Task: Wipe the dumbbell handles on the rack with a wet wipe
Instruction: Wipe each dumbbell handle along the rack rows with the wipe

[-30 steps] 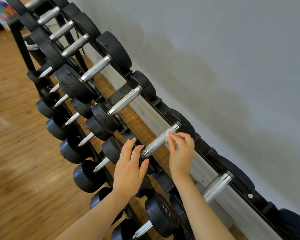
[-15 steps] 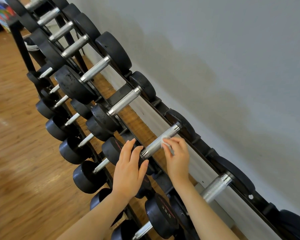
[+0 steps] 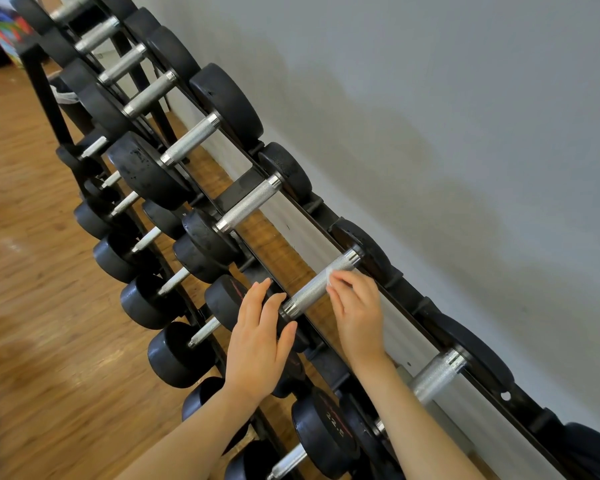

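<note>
On the far left is the brown wood floor [image 3: 32,306]. Next comes the black rack [image 3: 45,88], which runs slantwise from the top left down to the bottom right, with rows of dumbbells sitting on it.

The left hand [image 3: 257,337] lies flat on the near black end [image 3: 229,299] of one dumbbell on the top row. Its fingers are straight and spread a little, and they hold nothing; I think the hand just keeps the weight from rolling.

Just to the right of that hand is the silver handle [image 3: 312,289] of the same dumbbell. It is a bumpy metal bar, and its long way points up and to the right, toward the wall. The right hand [image 3: 357,313] is right beside it, on its lower right side, much nearer to the far half of the bar than the left hand is. Its fingertips pinch a small white wet wipe [image 3: 329,274] and press it on the top of the bar, a bit past the middle (only a little corner of the wipe shows).

So the wiping has to go along the bar, down toward the left hand or up toward the far black end [image 3: 364,247].

Farther right sits the next handle [image 3: 433,375], with no hand on it. Behind the rack stands a plain grey wall [image 3: 465,133].
</note>
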The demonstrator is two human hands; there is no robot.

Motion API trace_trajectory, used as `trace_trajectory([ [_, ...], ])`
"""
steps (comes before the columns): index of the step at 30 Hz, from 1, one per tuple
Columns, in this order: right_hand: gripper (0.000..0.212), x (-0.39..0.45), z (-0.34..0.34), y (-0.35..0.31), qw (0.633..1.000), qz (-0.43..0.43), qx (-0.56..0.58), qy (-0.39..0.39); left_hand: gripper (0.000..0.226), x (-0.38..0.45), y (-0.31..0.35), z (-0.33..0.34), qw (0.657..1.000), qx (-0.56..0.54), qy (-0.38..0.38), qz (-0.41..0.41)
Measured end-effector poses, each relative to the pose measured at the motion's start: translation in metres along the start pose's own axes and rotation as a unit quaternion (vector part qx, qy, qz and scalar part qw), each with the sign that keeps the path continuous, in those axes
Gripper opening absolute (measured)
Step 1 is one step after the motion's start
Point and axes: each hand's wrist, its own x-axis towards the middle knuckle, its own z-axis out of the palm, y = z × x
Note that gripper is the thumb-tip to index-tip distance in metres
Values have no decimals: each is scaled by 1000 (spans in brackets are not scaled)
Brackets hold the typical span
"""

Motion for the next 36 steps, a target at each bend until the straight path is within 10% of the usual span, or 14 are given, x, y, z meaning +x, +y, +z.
trace_trajectory([
  [23,17,-11,6,-14,989,105,104,-9,52,1,-3,3,1000,-6,13,7],
  [28,14,5,1,-10,959,234,152,56,53,1,-3,4,1000,-2,11,7],
  [36,18,-13,6,-15,990,89,102,-31,59,0,-3,5,1000,-17,19,4],
])
